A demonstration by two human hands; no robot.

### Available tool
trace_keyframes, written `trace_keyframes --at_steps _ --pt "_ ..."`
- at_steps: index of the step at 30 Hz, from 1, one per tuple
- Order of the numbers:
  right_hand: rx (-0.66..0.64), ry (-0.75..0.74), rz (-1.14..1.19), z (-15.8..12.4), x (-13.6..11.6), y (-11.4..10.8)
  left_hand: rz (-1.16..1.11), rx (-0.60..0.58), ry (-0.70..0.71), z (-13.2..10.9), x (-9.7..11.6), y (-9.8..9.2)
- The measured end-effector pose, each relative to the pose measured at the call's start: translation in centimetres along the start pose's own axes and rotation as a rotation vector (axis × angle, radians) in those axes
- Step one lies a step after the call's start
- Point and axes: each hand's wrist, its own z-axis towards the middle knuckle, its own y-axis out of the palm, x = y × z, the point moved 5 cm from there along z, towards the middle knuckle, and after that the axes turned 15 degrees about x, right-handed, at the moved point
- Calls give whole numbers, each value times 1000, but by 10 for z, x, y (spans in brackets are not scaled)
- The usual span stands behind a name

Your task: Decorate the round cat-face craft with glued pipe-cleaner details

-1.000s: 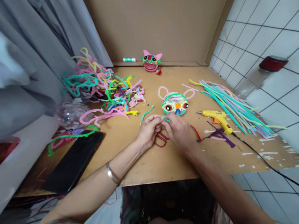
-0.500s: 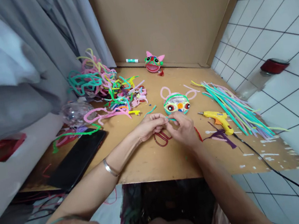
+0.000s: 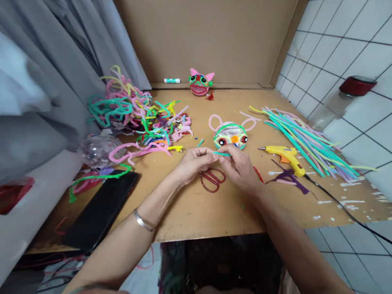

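above the middle of the tabletop (image 3: 191, 216), two bare hands come close together over a short teal pipe cleaner (image 3: 222, 154). the grip of the left hand (image 3: 194, 164) is pressed together, thumb against fingers, pinching the pipe cleaner at its left end. the grip of the right hand (image 3: 237, 166) pinches it too, further along; a bit of teal shows in the gap between the two. a silver bracelet (image 3: 143, 219) circles the left wrist.

just beyond the fingers lies a toy face (image 3: 229, 132) with red-rimmed eyes, an orange nose and pink loop ears, its lower edge partly hidden by the right hand. just below the hands are the dark red handles of scissors (image 3: 213, 180); the blades are hidden.

to the right, a yellow glue gun (image 3: 275, 150) rests near purple scraps (image 3: 292, 177), with a bundle of straight pipe cleaners (image 3: 301, 141) behind it. to the left are a black phone (image 3: 101, 213) and a tangled heap (image 3: 120, 107) of coloured pieces. at the back, a second toy face (image 3: 199, 85) sits beside a glue stick (image 3: 172, 80).
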Motion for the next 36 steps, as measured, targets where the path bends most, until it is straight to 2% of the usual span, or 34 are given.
trace_keyframes --at_steps 3,6,9,12,18,22,28,36 --pt "19 33 19 3 3 -3 97 19 51 -1 3 -3" --pt "55 56 16 4 5 -6 155 -29 67 -4 3 1" --pt "95 107 8 3 9 -10 133 -46 76 -6 5 4" --pt "127 121 12 2 10 -12 93 3 95 -8 8 4" --pt "140 8 2 2 2 -13 26 100 133 -6 8 1" --pt "135 -63 -48 1 -4 -8 -66 141 87 -3 3 0" --pt "138 -80 -122 -3 -9 0 -228 150 4 -1 -4 2" --pt "138 -133 -250 -5 -6 3 -302 187 -31 -1 -16 5"
